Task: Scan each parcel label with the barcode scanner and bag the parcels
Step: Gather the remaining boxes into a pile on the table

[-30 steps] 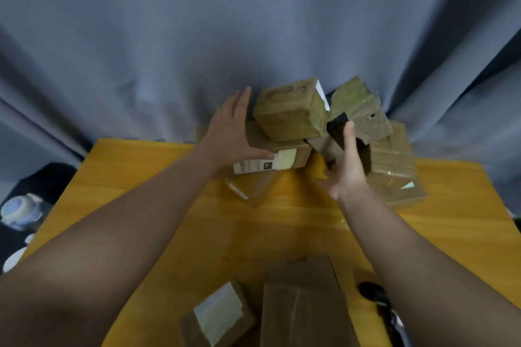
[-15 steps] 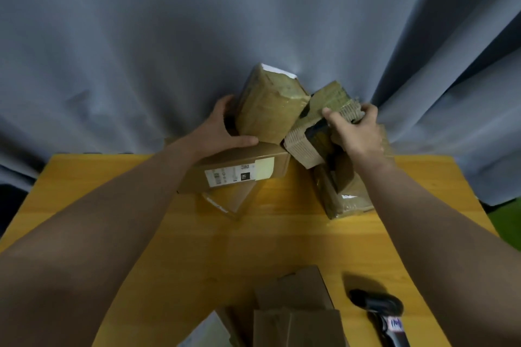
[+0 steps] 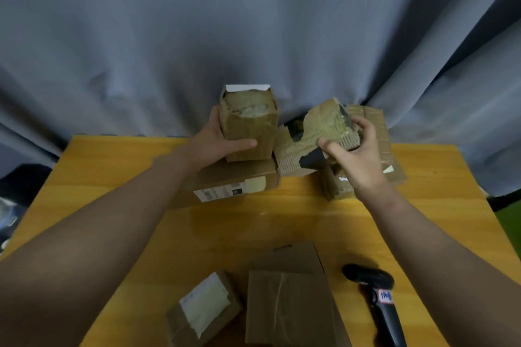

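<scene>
My left hand (image 3: pixel 217 141) grips a small brown taped box (image 3: pixel 248 121), held upright on a flat labelled carton (image 3: pixel 234 183) at the back of the yellow table (image 3: pixel 282 220). My right hand (image 3: pixel 355 152) grips a torn corrugated parcel (image 3: pixel 315 138) with black showing through its wrap. Behind and under that parcel sit more brown parcels (image 3: pixel 375 132). The black barcode scanner (image 3: pixel 375 290) lies on the table near my right forearm. A small parcel with a white label (image 3: pixel 203 307) and a plain flat carton (image 3: pixel 287 307) lie at the near edge.
A grey curtain (image 3: pixel 253 22) hangs right behind the table's far edge. The bare tabletop stretches between the back pile and the near parcels. Dark floor and some pale objects (image 3: pixel 5 214) show off the left edge.
My left hand has stood the small taped box upright and drawn it toward me. My right hand moved from the pile's front to grasp and lift the torn corrugated parcel.
</scene>
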`<state>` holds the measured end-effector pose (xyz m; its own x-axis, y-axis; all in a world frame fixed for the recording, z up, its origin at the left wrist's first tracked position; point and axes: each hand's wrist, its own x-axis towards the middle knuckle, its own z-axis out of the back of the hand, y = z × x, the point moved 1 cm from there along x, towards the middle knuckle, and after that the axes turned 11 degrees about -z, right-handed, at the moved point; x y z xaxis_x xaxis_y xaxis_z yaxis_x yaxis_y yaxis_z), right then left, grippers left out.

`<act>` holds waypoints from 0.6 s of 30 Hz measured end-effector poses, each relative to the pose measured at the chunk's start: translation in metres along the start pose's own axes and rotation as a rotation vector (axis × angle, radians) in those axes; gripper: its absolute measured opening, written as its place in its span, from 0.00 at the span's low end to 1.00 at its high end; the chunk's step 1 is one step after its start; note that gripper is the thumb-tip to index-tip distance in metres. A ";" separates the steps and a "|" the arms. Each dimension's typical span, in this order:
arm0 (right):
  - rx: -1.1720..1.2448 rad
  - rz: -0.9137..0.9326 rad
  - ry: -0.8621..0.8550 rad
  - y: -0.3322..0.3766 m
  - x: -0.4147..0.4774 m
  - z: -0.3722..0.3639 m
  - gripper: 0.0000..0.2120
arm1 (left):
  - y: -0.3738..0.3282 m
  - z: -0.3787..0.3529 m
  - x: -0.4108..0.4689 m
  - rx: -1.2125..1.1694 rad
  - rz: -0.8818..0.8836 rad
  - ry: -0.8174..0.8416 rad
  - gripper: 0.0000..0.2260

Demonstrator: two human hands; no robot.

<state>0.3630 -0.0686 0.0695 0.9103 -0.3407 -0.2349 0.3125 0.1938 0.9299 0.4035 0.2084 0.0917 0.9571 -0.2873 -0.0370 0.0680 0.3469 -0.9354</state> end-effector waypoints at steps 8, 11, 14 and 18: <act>0.250 -0.068 0.222 -0.056 -0.079 0.017 0.36 | 0.008 -0.038 -0.114 -0.010 0.015 -0.110 0.42; 0.211 -0.135 0.309 -0.084 -0.102 0.026 0.41 | 0.014 -0.056 -0.147 0.165 0.043 -0.084 0.43; 0.176 -0.233 0.407 -0.105 -0.116 0.035 0.48 | 0.017 -0.071 -0.167 0.505 -0.023 -0.130 0.39; 0.074 -0.268 0.546 -0.110 -0.123 0.050 0.50 | 0.005 -0.086 -0.175 0.804 -0.112 -0.278 0.41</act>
<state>0.2026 -0.0936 0.0100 0.8162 0.1556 -0.5564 0.5481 0.0960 0.8309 0.2125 0.1834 0.0628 0.9600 -0.1650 0.2263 0.2447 0.8873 -0.3909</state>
